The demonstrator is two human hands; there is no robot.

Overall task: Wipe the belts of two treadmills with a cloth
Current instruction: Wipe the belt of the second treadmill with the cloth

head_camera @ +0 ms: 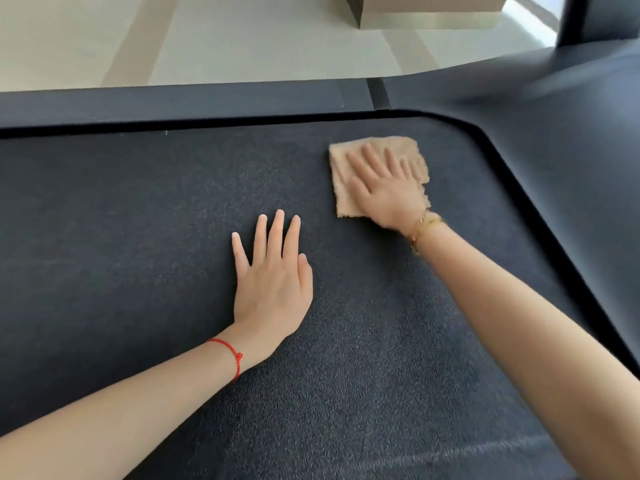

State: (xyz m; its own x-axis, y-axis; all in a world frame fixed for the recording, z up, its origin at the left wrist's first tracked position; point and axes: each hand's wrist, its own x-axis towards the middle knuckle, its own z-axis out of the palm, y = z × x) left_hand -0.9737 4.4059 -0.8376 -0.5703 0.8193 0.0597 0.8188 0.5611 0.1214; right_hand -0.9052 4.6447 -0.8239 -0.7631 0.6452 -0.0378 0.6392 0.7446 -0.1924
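A dark textured treadmill belt fills most of the view. A tan cloth lies flat on the belt near its far right corner. My right hand presses on the cloth with straight, spread fingers; it looks slightly blurred. A gold bracelet is on that wrist. My left hand rests flat on the bare belt, fingers straight, to the left of the cloth and nearer me. It touches no cloth. A red string is tied round the left wrist.
A smooth dark side rail borders the belt at the far edge, and a curved motor cover rises on the right. Beyond lies pale tiled floor with a beige box on it.
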